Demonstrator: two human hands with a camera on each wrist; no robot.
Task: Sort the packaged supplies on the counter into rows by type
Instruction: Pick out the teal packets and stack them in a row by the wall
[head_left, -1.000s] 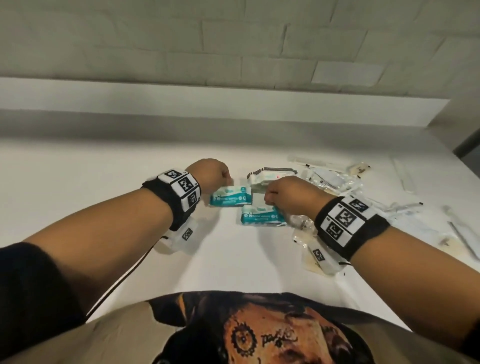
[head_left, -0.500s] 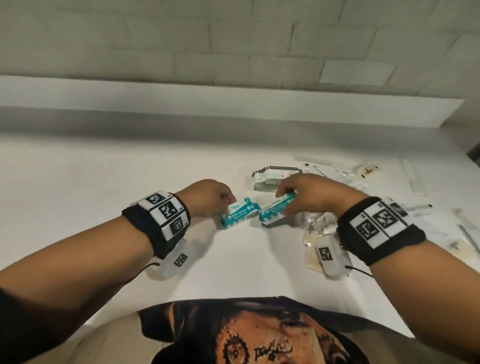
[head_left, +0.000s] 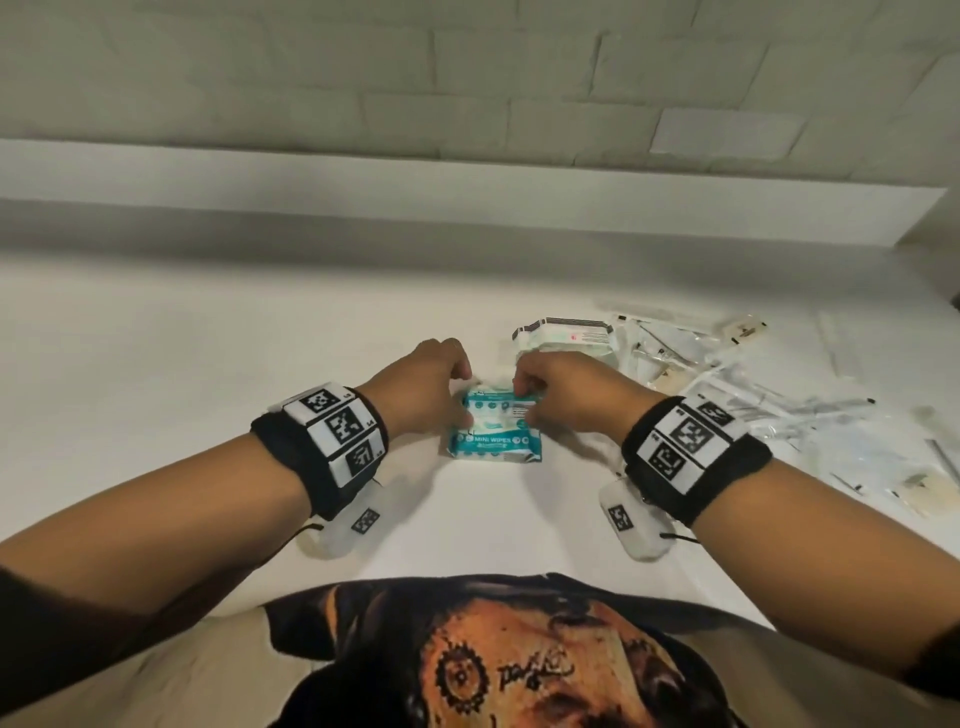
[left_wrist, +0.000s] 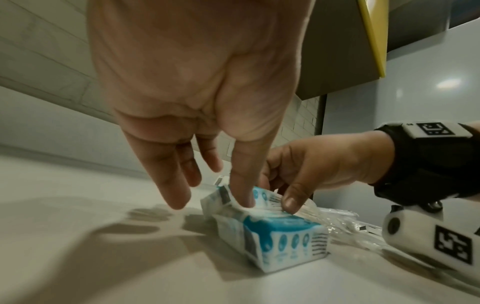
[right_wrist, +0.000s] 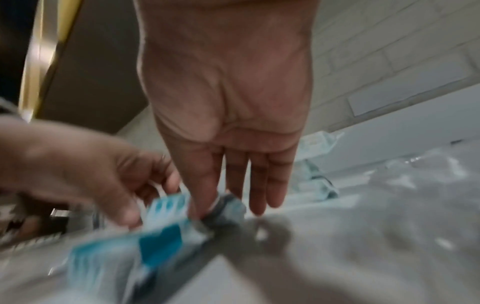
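Head view: two teal wipes packs (head_left: 496, 431) lie stacked on the white bench (head_left: 208, 364), between both hands. The left hand (head_left: 423, 389) pinches the upper pack's left edge; the right hand (head_left: 566, 395) pinches its right edge. Clear packets (head_left: 779, 410) lie right.

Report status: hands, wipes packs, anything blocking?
Left hand and right hand both pinch the upper wipes pack. Lower wipes pack flat on counter. Unsorted clear packets lie to the right.

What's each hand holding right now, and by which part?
Both hold the far wipes pack, which lies just behind the near wipes pack. Left hand has its thumb on the left end; right hand pinches the right end.
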